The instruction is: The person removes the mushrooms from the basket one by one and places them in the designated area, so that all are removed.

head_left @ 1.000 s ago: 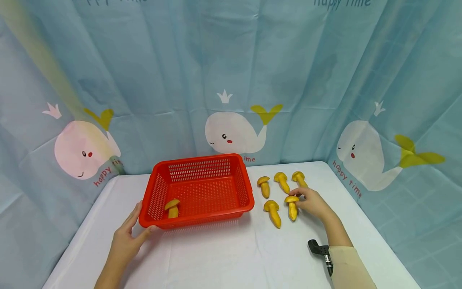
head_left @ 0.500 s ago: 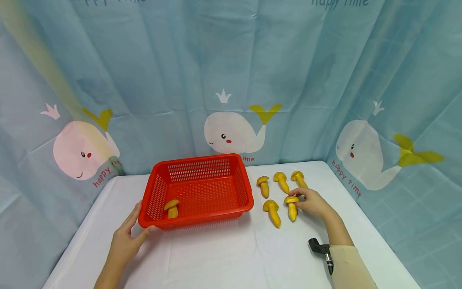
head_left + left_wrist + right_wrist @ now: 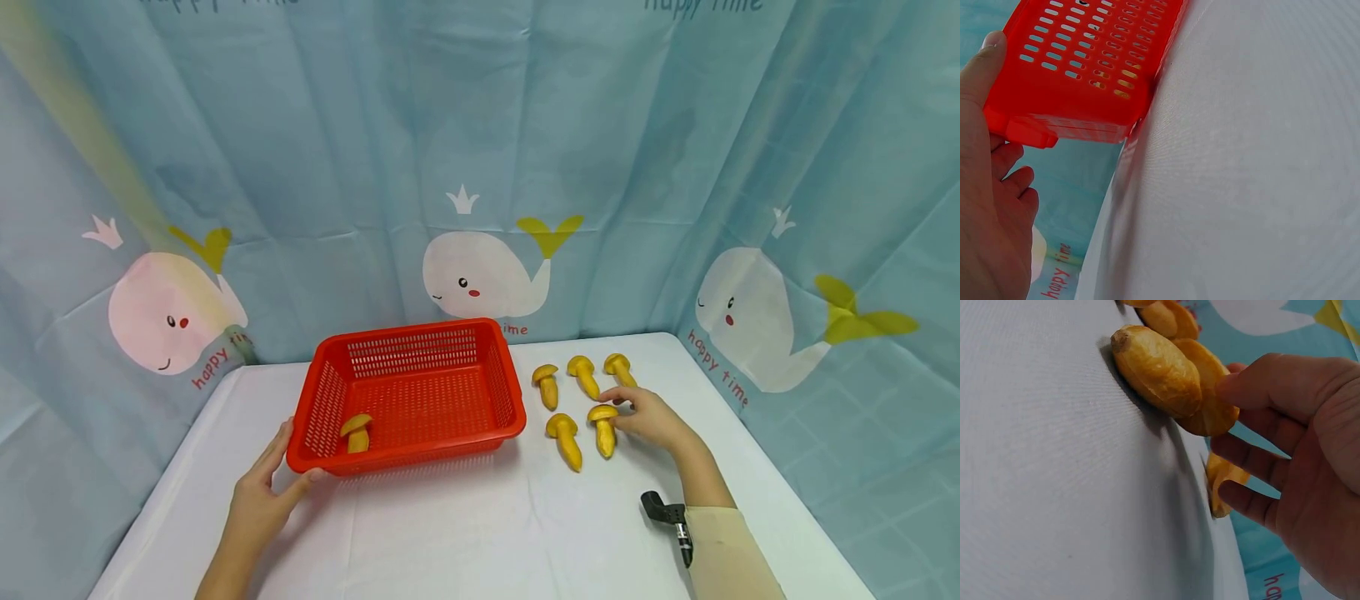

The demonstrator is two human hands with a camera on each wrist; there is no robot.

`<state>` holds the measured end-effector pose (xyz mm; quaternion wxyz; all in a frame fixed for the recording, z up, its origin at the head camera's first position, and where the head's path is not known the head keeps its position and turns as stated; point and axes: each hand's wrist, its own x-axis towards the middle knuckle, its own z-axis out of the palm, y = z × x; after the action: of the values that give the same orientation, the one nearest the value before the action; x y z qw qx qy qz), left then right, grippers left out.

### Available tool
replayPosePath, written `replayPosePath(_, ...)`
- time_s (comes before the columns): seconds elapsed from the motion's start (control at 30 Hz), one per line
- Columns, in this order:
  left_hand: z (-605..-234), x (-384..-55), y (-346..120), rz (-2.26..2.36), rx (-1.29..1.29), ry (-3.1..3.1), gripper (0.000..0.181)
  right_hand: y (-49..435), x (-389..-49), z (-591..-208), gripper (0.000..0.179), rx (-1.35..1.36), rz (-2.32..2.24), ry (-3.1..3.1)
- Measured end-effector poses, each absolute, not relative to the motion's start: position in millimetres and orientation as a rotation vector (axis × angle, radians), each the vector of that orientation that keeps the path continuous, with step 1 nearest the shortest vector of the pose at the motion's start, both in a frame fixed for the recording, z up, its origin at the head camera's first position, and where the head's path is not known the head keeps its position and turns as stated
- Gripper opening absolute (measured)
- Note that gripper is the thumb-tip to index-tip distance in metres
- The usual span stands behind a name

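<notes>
A red plastic basket [image 3: 420, 400] with slotted walls stands on the white-covered table. At its near left corner my left hand [image 3: 258, 500] grips the rim; the left wrist view shows the thumb [image 3: 991, 50] against the outer wall and the other fingers below the rim. Inside the basket, near that corner, lies a yellow-brown mushroom [image 3: 357, 435]. To the right, my right hand [image 3: 651, 423] pinches the cap of a yellow mushroom [image 3: 604, 437], whose stem points toward me. In the right wrist view, thumb and fingers are at the cap of this mushroom [image 3: 1160, 375].
Several more yellow mushrooms lie close around the right hand, one [image 3: 565, 442] just left of it and others in a row [image 3: 585, 377] behind. A black device [image 3: 667, 517] sits by the right sleeve. A blue whale-print curtain [image 3: 360, 183] rises behind the table.
</notes>
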<state>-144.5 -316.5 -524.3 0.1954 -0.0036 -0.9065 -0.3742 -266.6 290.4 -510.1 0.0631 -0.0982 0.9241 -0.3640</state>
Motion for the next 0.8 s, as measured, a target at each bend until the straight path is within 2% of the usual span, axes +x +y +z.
replayPosePath(0.8,-524.0,-142.2,-314.9,-1.038,0.024,-2.558,0.091,272.5,-253.4,-474.8,0.035,-0.479,-1.299,2.898)
